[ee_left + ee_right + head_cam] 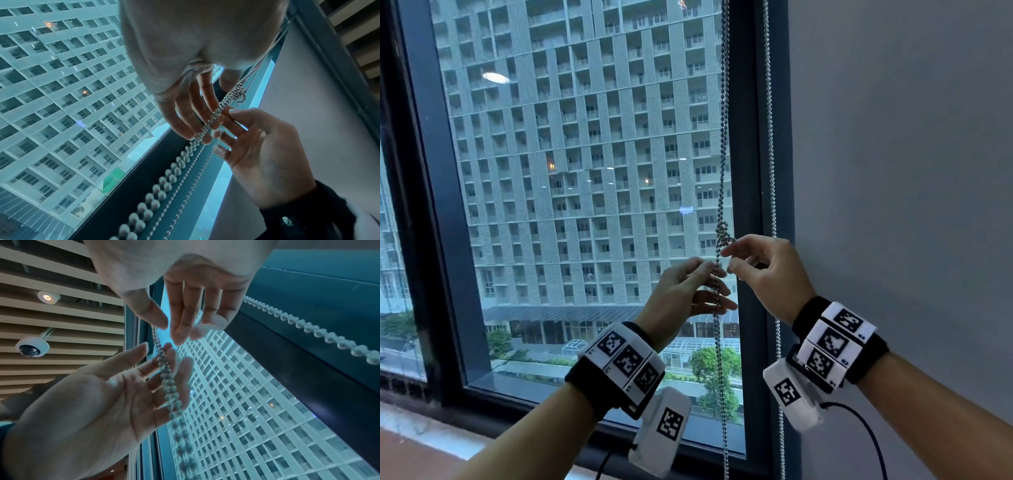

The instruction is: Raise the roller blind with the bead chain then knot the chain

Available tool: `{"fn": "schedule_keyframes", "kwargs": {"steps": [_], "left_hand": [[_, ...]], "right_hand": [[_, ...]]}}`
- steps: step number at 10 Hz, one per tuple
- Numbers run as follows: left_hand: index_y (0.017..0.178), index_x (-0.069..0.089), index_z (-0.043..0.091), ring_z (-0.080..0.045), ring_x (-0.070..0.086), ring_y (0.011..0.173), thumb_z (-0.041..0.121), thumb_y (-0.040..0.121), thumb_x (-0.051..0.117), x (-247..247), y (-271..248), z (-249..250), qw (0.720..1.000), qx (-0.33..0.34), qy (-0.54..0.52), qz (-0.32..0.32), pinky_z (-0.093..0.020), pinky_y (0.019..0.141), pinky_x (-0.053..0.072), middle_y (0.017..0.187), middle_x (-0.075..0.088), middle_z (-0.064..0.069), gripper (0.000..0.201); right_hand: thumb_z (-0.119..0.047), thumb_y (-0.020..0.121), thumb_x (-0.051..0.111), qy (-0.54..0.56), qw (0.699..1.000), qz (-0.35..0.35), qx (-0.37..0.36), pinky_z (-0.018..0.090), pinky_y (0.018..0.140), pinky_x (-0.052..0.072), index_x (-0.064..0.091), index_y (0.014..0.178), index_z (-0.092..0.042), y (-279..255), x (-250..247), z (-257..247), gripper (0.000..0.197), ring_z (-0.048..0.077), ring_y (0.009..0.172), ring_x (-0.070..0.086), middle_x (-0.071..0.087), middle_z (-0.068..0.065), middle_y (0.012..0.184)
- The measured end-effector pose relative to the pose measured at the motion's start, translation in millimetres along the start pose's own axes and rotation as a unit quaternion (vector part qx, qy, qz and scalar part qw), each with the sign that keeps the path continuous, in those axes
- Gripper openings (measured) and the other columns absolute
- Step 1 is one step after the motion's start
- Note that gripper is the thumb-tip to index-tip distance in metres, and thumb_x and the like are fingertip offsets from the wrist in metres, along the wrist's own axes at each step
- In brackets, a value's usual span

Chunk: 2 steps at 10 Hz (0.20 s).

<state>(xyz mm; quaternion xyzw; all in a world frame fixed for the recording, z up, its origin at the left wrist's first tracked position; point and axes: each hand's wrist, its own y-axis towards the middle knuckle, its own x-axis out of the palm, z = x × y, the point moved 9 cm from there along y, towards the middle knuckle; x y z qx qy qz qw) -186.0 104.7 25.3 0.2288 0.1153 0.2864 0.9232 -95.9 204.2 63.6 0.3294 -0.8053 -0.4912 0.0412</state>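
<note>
We see a bead chain hanging doubled in front of the window pane, just left of the dark frame post. A small knot sits in the chain just above our two hands; below it the strands run down past the sill and out of view.

The left hand is raised beside the chain below the knot. Its fingers are straight and spread — the doubled strands lie across them, so this grip is wide and closes on nothing; from the head view we cannot tell whether the thumb presses the chain.

The right hand is just right of the knot, its fingertips drawn loosely together and pointing toward the chain. We cannot tell whether they touch the beads — the right wrist view shows a narrow gap.

A second, lighter chain hangs apart along the grey wall. A tall apartment block fills the glass. Both wrists carry black bands with printed marker tags.
</note>
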Motion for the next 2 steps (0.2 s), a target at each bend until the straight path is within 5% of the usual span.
{"fn": "schedule_keyframes", "kwargs": {"steps": [1,2], "left_hand": [[0.101,0.060,0.001,-0.041,0.069,0.093,0.025,0.100,0.038,-2.9,3.3,-0.6,1.000,-0.003,0.019,-0.011,-0.047,0.082,0.054,0.097,0.068,-0.023,0.033],[0.101,0.060,0.004,-0.035,0.070,0.092,0.028,0.101,0.035,-9.1,1.2,4.4,0.998,-0.009,0.056,-0.017,-0.045,0.082,0.055,0.102,0.070,-0.020,0.035]], "right_hand": [[-0.013,0.081,0.059,-0.008,1.000,-0.015,0.024,0.031,0.055,0.053,0.072,0.068,-0.008,-0.7,-1.0,4.6,0.019,0.014,0.049,0.060,0.068,0.002,0.056],[-0.012,0.089,0.053,0.005,0.983,-0.161,0.093,0.021,0.041,0.041,0.069,0.060,0.002,-12.9,18.8,9.9,0.036,0.016,0.038,0.056,0.065,0.012,0.049]]}}
